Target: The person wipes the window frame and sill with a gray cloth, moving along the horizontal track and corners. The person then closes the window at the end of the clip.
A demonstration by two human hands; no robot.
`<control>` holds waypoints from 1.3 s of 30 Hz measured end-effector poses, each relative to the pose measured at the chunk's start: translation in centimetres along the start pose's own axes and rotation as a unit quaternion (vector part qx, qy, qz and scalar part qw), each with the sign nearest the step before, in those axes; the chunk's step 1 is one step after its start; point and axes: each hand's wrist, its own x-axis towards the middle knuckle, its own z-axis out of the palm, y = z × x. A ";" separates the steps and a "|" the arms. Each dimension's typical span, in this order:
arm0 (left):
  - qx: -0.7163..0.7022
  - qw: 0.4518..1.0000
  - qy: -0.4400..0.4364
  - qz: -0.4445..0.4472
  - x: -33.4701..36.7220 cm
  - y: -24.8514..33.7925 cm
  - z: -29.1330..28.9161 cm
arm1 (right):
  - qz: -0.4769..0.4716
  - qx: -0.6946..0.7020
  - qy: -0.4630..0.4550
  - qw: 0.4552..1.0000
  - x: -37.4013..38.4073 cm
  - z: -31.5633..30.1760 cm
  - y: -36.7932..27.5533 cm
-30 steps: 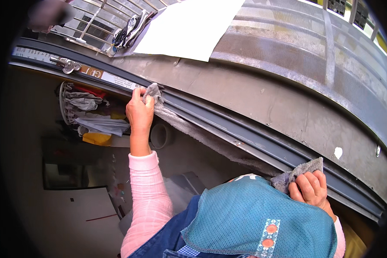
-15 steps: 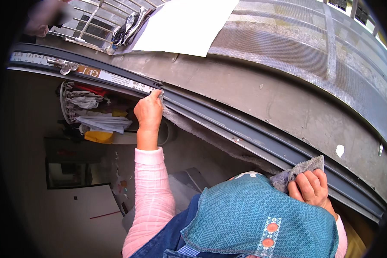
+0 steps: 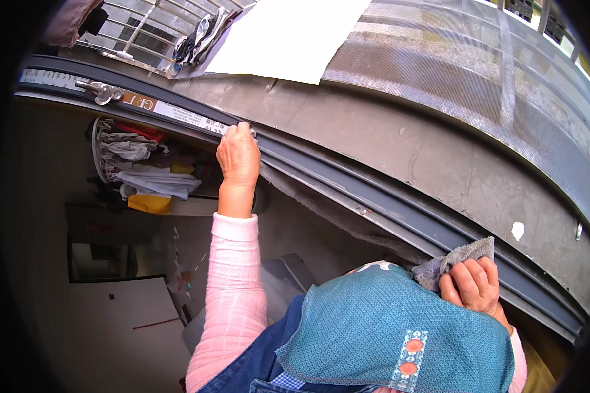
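Grey cloth [image 3: 467, 254] trails along the near side of a dark metal track [image 3: 373, 192], one end bunched in the person's right hand [image 3: 473, 287], the other gripped by the left hand [image 3: 239, 156].

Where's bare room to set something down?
Mostly bare: grey ledge between mesh and track, left of the white patch; also the track between left hand and right hand. Crowded: around the right hand's cloth and the metal latch.

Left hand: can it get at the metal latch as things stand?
Probably yes: nothing visible stands between the left hand and the latch, though it would need to reach farther left.
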 end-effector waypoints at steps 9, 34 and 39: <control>-0.124 0.991 -0.011 0.051 -0.1 -0.5 -0.4 | 0.005 -0.004 0.010 1.000 0.0 0.1 -0.1; -0.386 0.903 0.149 -0.114 -4.8 -0.2 -4.6 | 0.017 0.000 0.039 0.999 0.6 0.1 -0.7; -0.247 0.956 0.127 -0.089 -4.3 -2.6 -1.0 | 0.014 0.000 0.036 0.999 0.5 0.1 -0.6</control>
